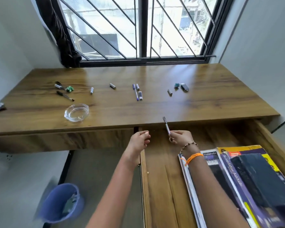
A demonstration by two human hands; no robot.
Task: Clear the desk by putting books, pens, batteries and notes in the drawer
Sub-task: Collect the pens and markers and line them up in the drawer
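Our right hand (181, 137) pinches a pen (166, 125) by its lower end, fingers (175, 132) clamped on the barrel, so that the pen slants up and away from them, its dark cap over the front edge of the counter (204, 96). Our left hand (139, 139) hangs just left of it, fingers loosely curled and holding nothing, above the left side wall of the open drawer (163, 178). Below and to the right of the right fingers, inside the drawer, lies a stack of books (237, 175), partly covered by our right forearm. Beyond the fingers, on the counter, the rest is scattered: straight ahead a blue pen (136, 93) with a battery (137, 87) and a small grey piece beside it; further left two more batteries (112, 86) and, well apart at far left, two dark pens (65, 96) near a crumpled green note (70, 88). Ahead and to the right sit another battery (169, 92), a teal crumpled note (176, 85) and a small dark object we cannot identify. A glass ashtray (76, 112) rests on the counter well to the left of the left fingers, and a blue bin (62, 203) stands on the floor below them.
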